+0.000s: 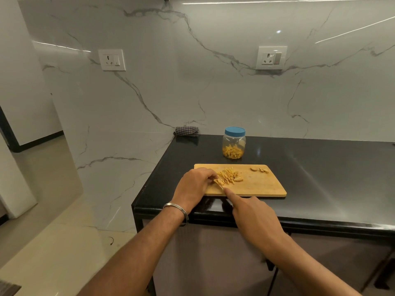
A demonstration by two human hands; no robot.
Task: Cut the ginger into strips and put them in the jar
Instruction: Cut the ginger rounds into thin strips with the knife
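A black counter (310, 167) ran along the marble wall, with a wooden board (256, 186) near its front edge and a jar (233, 143) behind it, blue lid on, already part filled with strips. On the board lay a heap of cut strips (227, 175), with a few offcuts (259, 169) apart at the far right. The left hand (193, 186) lay curled over the uncut ginger (216, 180), fingertips pinning it just left of the heap. The right hand (254, 216) gripped a knife (220, 185), forefinger stretched along its back, blade barely visible beside the ginger. To cut well, I judged, the left fingertips should stay tucked back from the edge while the blade came down in thin, even slices.
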